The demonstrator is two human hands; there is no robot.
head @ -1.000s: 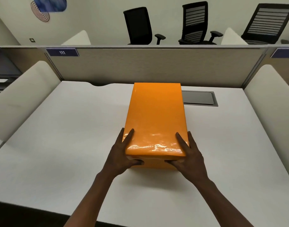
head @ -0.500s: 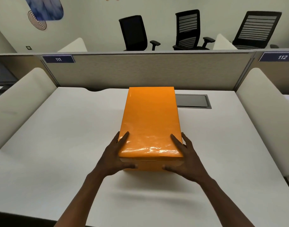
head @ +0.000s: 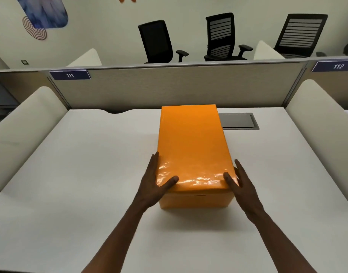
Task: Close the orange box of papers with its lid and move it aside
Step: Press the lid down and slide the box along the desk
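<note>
The orange box (head: 196,199) stands lengthwise in the middle of the white desk (head: 80,174), and its glossy orange lid (head: 193,142) sits down over it, so the papers are hidden. My left hand (head: 154,184) presses flat against the lid's near left corner, thumb lying on top. My right hand (head: 241,186) holds the near right corner the same way, thumb on the lid's top edge. Both hands clasp the box's near end between them.
A dark cable hatch (head: 238,120) is set into the desk right behind the box. A beige partition (head: 179,85) closes the far edge, and white padded dividers (head: 21,131) (head: 323,125) flank both sides. Black office chairs (head: 157,42) stand beyond the partition.
My thumbs have come up from the box's front face onto the top of the lid. The box looks slightly farther from me and more to the right in view.
</note>
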